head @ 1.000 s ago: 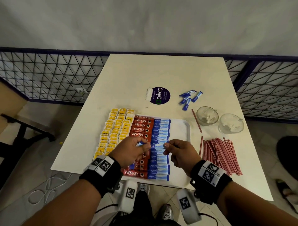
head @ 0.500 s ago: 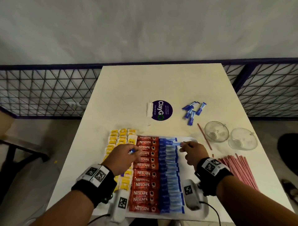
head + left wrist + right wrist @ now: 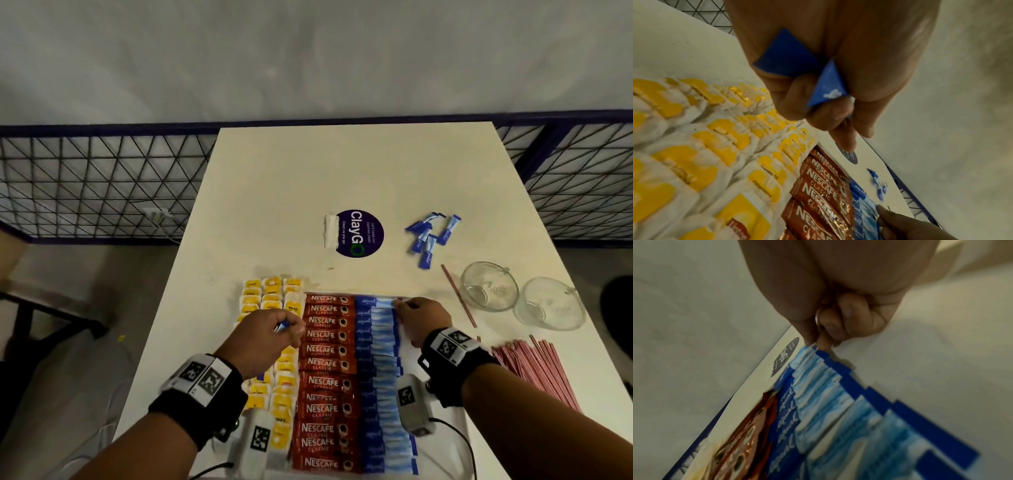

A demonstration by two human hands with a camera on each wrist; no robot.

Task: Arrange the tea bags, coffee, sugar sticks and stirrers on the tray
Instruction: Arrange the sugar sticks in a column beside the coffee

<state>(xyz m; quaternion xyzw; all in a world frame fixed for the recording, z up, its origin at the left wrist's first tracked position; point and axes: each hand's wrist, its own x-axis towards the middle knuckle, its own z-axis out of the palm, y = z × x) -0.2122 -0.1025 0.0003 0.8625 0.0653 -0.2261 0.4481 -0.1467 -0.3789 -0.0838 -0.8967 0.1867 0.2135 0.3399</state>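
l grip [image 3: 818,91] clenched on blue sachets [image 3: 789,56]; r grip [image 3: 818,340] pinching, seemingly, top sugar stick [image 3: 380,302].

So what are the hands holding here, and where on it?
Left hand grips blue sugar sticks mid-length in its fist. Right hand pinches the top blue stick of the tray's row by its right end.

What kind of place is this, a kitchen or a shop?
Probably a café or canteen seating spot, not a kitchen. A plain white table carries a round "CLAYGO, clean as you go" sticker, as shared eating places do. A metal mesh railing runs behind it, and two glass cups stand ready for drinks.
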